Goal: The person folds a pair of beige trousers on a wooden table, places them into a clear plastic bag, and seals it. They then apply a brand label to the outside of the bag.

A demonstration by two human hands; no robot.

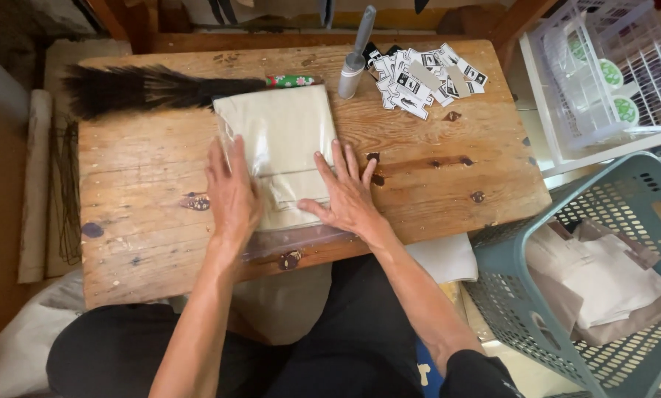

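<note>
Hands: left hand (pixel 232 193) and right hand (pixel 347 193) lie open, flat on bagged cream cloth (pixel 280 140); brush (pixel 150 87), lint roller (pixel 355 56), label pile (pixel 423 74) behind it on wooden table (pixel 138 169).

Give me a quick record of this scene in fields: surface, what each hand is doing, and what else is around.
surface: worn wooden table
left hand: flat on clear plastic bag holding folded beige cloth
right hand: flat on the same bag
behind bag: dark brush, grey roller, pile of printed labels
right side: teal basket with bagged cloths, white wire rack
</note>
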